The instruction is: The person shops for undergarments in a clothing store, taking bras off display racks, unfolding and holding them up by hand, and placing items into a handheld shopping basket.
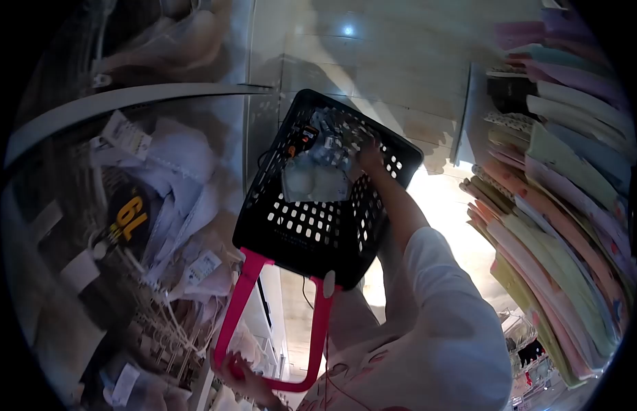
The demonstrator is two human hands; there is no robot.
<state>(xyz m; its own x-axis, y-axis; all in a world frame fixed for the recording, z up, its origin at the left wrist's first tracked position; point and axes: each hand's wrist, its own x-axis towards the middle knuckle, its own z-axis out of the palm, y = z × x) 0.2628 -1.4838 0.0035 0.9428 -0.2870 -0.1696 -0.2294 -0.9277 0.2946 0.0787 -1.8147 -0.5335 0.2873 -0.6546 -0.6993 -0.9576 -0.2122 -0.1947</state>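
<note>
A black perforated shopping basket (298, 255) hangs tilted in front of my body, its pink handle (318, 335) swung toward me. My left hand (241, 377) is wrapped round the handle's lower corner. Inside the basket, my right hand (367, 156) reaches to the right side of some packaged items, beside a patterned one (328, 127); its fingers are dim and partly lost among them. A clear bag with pale round contents (315, 179) lies nearer me, and a black tag with orange print (302, 140) shows at the left.
Bras with tags (185, 161) hang on racks at the left, one with a black 6L tag (130, 212). A curved white rail (126, 96) crosses above them. Folded or hanging coloured garments (551, 205) line the right. Pale tiled floor (400, 82) lies beyond the basket.
</note>
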